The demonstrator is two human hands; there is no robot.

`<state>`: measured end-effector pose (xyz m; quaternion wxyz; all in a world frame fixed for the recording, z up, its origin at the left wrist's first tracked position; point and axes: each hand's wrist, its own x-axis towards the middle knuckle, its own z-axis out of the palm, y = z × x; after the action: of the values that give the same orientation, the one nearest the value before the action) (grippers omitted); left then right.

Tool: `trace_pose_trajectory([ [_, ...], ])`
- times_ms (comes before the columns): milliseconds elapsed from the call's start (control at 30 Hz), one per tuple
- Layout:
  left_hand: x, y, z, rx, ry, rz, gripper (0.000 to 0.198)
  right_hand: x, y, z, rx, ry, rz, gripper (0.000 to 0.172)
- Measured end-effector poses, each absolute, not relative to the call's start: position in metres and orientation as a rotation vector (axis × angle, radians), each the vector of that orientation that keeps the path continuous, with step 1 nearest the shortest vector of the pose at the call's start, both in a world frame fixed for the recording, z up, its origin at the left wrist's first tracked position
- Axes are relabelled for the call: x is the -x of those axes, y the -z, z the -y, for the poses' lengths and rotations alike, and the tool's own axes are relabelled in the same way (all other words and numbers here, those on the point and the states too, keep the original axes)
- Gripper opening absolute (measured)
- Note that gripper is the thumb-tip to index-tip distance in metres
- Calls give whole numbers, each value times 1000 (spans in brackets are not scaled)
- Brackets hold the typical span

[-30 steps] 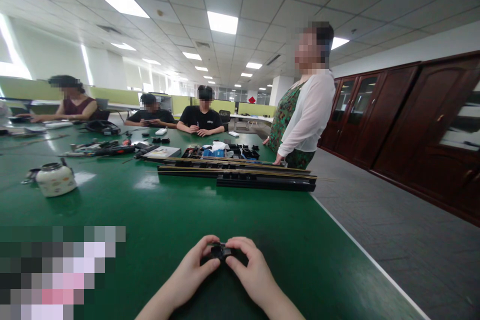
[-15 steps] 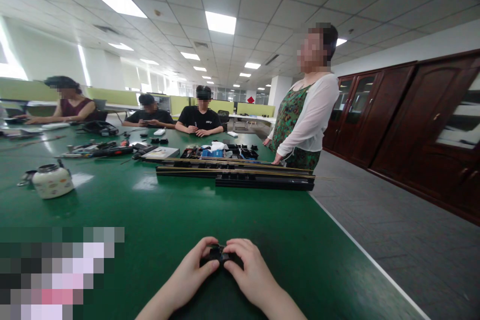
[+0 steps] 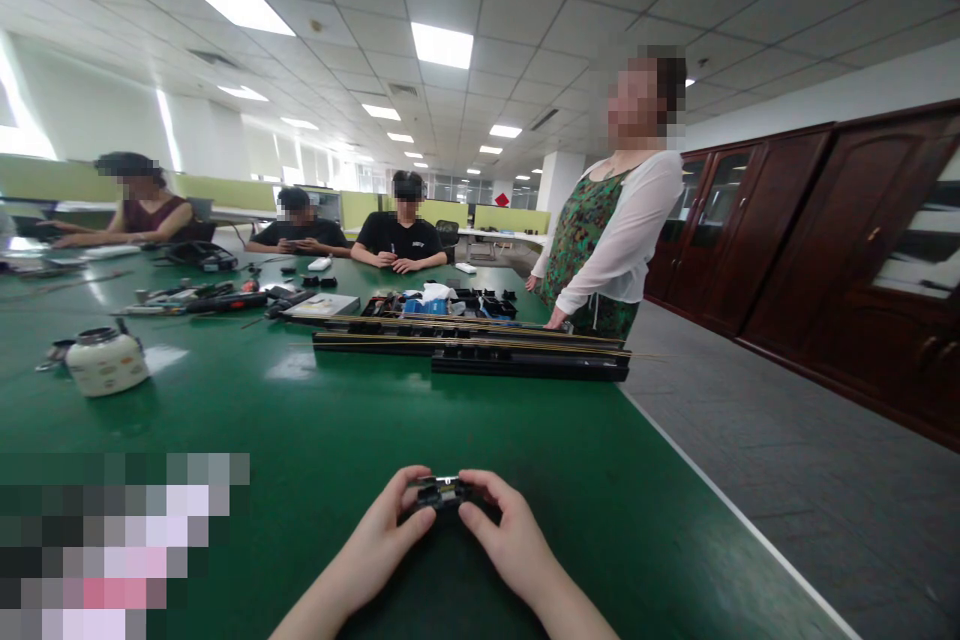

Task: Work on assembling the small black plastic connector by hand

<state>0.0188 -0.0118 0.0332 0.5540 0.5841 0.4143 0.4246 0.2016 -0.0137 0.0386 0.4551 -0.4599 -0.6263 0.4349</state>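
A small black part with a shiny metal strip (image 3: 445, 492) is held between my two hands near the front of the green table (image 3: 360, 430). My left hand (image 3: 394, 525) grips its left end, thumb in front and fingers behind. On the right end, my right hand (image 3: 506, 530) pinches it in the same way. The part's exact kind is too small to make out. Its ends are partly hidden by my fingertips.
Long black rails (image 3: 525, 363) with thin yellowish rods lie across the table ahead. A cream-coloured pot (image 3: 109, 365) stands at the left. Tools (image 3: 225, 301) and a blue item (image 3: 424, 305) lie farther back. A person (image 3: 600, 230) stands at the right edge; several others sit beyond.
The black part has tipped in my hands, so its metal strip and inner side now show. My right fingers have shifted slightly outward. The standing person has leaned a little to the right.
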Motion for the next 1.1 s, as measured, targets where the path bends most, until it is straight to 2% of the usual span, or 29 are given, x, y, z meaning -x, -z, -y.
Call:
trace_pose_trajectory([
  [200, -20, -33, 11, -1421, -1033, -1010, 35, -201, -36, 13, 1080, -1114, 1498, 31],
  [400, -18, -30, 8, -1422, -1107, -1124, 43, -200, -35, 12, 1062, -1073, 1516, 28],
  [667, -20, -35, 10, -1428, -1075, -1156, 44, -201, -36, 13, 1081, -1078, 1536, 29],
  [1100, -21, -22, 8, -1587, -1028, -1246, 40, -201, -32, 11, 1111, -1019, 1566, 30],
])
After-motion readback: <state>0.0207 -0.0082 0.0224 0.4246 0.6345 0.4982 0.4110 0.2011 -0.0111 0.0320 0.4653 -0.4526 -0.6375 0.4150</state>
